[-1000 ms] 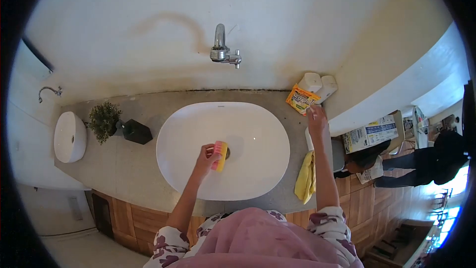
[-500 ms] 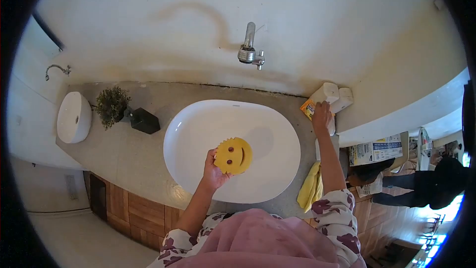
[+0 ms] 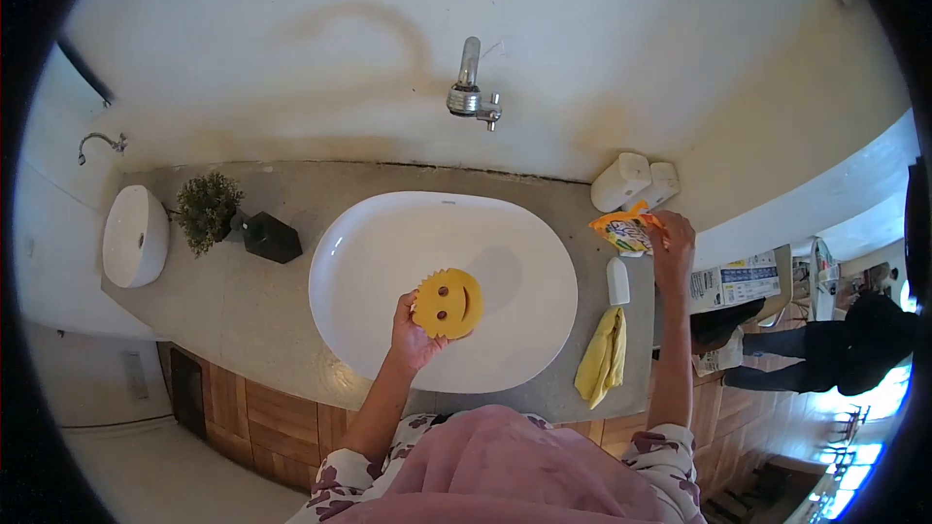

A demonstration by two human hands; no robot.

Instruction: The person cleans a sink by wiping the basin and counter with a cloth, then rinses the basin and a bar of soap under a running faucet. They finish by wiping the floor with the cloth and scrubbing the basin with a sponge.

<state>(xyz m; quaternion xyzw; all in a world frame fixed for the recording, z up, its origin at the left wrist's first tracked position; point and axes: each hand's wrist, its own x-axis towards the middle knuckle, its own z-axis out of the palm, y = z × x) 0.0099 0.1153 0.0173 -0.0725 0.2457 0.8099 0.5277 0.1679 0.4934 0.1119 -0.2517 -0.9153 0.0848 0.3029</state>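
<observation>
My left hand (image 3: pixel 416 338) is closed on a yellow smiley-face sponge (image 3: pixel 449 305) with a jagged edge, held over the white basin (image 3: pixel 340 330). At the right of the counter, my right hand (image 3: pixel 673 238) grips an orange and yellow packet (image 3: pixel 623 229) by its right end. Just below the packet stands or lies a small white bottle (image 3: pixel 617 281). A folded yellow cloth (image 3: pixel 602 359) lies nearer to me at the counter's right edge.
The wall faucet (image 3: pixel 472 102) juts out above the basin. White rolls (image 3: pixel 621 181) stand in the back right corner. On the left are a dark dispenser (image 3: pixel 272 237), a potted plant (image 3: pixel 207 212) and a smaller basin (image 3: pixel 136 236). A person (image 3: pixel 854 344) stands beyond newspaper at right.
My right hand has lifted the packet away from the white rolls and drawn it toward me, uncovering the white bottle. My left hand keeps the sponge over the basin.
</observation>
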